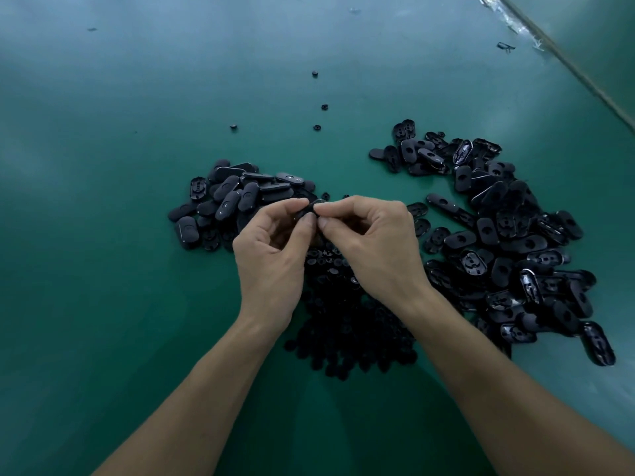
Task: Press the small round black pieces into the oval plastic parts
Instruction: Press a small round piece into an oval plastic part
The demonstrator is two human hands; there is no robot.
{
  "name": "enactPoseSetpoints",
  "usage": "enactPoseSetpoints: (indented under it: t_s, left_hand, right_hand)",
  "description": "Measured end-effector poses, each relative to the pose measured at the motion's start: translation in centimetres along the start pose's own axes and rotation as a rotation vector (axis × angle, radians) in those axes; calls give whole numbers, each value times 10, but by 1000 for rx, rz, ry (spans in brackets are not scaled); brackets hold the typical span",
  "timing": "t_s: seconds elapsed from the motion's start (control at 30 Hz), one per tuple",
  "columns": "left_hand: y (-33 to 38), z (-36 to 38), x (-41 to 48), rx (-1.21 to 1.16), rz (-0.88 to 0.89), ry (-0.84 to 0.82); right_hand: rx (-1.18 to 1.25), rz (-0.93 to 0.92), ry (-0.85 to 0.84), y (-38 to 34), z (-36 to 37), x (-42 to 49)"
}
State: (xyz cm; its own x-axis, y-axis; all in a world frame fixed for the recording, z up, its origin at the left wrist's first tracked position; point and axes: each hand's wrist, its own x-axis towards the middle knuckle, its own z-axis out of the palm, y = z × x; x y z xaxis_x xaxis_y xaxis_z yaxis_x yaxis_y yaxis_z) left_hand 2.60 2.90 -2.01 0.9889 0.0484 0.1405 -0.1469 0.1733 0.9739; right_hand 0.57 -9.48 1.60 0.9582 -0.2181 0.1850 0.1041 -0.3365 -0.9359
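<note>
Both hands meet above the green table. My left hand (275, 242) pinches a black oval plastic part (308, 208) between thumb and fingers. My right hand (371, 235) pinches the same part from the right side, its thumb and forefinger tips on it. Whether a small round piece sits under those fingertips is hidden. A heap of small round black pieces (347, 324) lies under and below my hands. One pile of oval parts (233, 201) lies to the left, and a larger pile of oval parts (505, 242) spreads to the right.
A few stray round pieces (315, 74) lie farther out on the green table (103, 201). The table's far right edge (577, 70) runs diagonally, with a small black scrap (505, 47) near it.
</note>
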Motion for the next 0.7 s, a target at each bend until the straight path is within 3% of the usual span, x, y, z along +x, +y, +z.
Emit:
enactPoseSetpoints:
  t_s: [0.13,0.43,0.7]
  left_hand:
    - [0,0,0,-37,-24,6]
    - [0,2,-1,-33,-50,-2]
    - [0,2,-3,-24,-61,-48]
  right_hand:
    - [55,17,-17,-1,-1,-1]
    - [-140,-43,-26,-3,-15,5]
    - [-126,31,-257,-4,-36,26]
